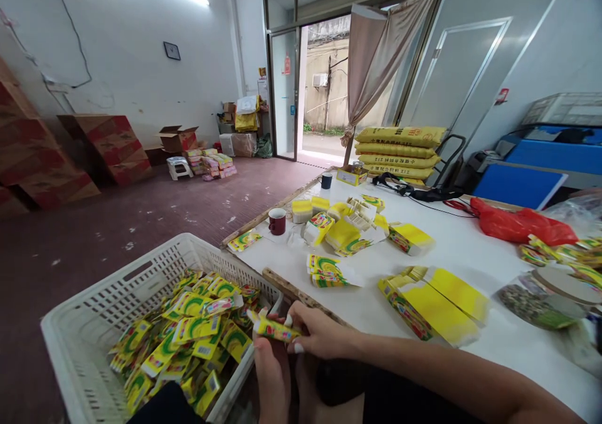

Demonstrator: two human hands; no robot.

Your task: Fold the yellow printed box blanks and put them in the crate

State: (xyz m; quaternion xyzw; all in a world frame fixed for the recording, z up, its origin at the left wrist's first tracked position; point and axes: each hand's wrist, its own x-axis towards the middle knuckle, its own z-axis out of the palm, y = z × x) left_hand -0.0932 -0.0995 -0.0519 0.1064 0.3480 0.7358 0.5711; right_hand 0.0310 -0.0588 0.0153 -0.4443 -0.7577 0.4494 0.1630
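Note:
Between my two hands is a small yellow printed carton (278, 330), held over the edge of the white basket, with a pale flap standing up at its left end. My left hand (273, 374) grips it from below, thumb along the near side. The fingers of my right hand (322, 331) close on its right end; some fingertips are hidden behind the carton. To the left, the white plastic basket (84, 311) holds a heap of similar yellow cartons (197, 317). Flat yellow printed cartons (327, 270) lie on the white table (348, 311) beyond my hands.
Stacks of yellow carton blanks (442, 298) lie on the table, with a dark red mug (277, 222), a dark mug (325, 180), a red plastic bag (517, 220) and a lidded jar (540, 298). Yellow sacks (399, 154) stand beyond. Cardboard boxes (106, 148) line the left wall.

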